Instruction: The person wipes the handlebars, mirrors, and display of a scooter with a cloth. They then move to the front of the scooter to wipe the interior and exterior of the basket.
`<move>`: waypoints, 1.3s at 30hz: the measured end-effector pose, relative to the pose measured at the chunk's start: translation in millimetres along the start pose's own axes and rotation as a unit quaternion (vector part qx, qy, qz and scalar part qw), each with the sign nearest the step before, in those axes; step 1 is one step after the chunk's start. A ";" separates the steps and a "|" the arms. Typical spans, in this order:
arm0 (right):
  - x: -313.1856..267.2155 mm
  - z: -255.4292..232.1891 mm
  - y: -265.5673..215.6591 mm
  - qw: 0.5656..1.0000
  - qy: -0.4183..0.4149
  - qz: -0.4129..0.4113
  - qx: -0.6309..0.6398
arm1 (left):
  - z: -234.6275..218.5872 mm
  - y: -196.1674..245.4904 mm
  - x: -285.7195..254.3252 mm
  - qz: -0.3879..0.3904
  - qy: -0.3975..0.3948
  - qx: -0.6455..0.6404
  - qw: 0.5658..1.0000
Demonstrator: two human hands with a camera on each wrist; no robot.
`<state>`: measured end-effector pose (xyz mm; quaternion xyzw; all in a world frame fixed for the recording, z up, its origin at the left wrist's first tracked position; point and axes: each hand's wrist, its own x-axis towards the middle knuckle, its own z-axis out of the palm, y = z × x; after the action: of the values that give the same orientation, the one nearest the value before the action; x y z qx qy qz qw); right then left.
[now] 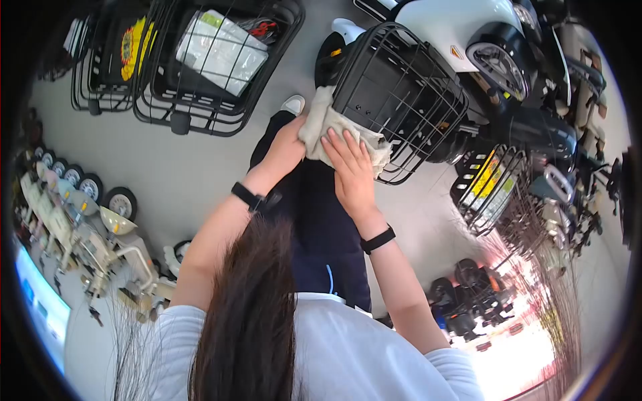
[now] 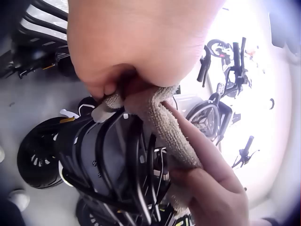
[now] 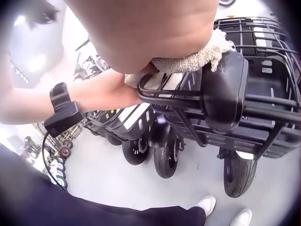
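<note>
A beige cloth (image 1: pixel 322 127) is draped over the near rim of a black wire basket (image 1: pixel 401 87). At the cloth's left end, my left hand (image 1: pixel 286 148) grips it with curled fingers. My right hand (image 1: pixel 352 175) lies over the cloth with its fingers extended. From the left wrist view, the cloth (image 2: pixel 174 134) runs between the thumb and fingers of the right hand (image 2: pixel 218 193), beside the black basket bars. In the right wrist view the cloth (image 3: pixel 193 60) shows beneath the right hand (image 3: pixel 146 35), whose fingertips are hidden, at the basket's rounded black end piece (image 3: pixel 223 92).
Two more black baskets stand at the upper left, one holding a white packet (image 1: pixel 224 53). A white scooter (image 1: pixel 461 33) is at the upper right. More vehicles with wheels line the left side (image 1: pixel 120 204). Grey floor (image 1: pixel 174 167) lies between them.
</note>
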<state>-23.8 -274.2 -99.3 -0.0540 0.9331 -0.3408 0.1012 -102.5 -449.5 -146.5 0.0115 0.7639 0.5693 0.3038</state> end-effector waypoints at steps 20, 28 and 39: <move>-39.1 -95.7 38.8 0.955 0.276 0.104 0.011 | -9.6 147.0 27.9 0.381 0.025 0.479 0.790; -2.1 -92.9 121.9 0.918 0.353 0.163 -0.082 | 24.8 133.8 98.6 0.381 -0.062 0.562 0.732; -39.9 -56.1 125.2 0.934 0.296 0.176 0.094 | 35.5 117.0 76.5 0.352 -0.092 0.516 0.775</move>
<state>-1.5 -137.0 -132.3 0.2241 0.8789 -0.4047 -0.1166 -186.3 -350.0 -84.4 0.4872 0.8540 0.1532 0.0991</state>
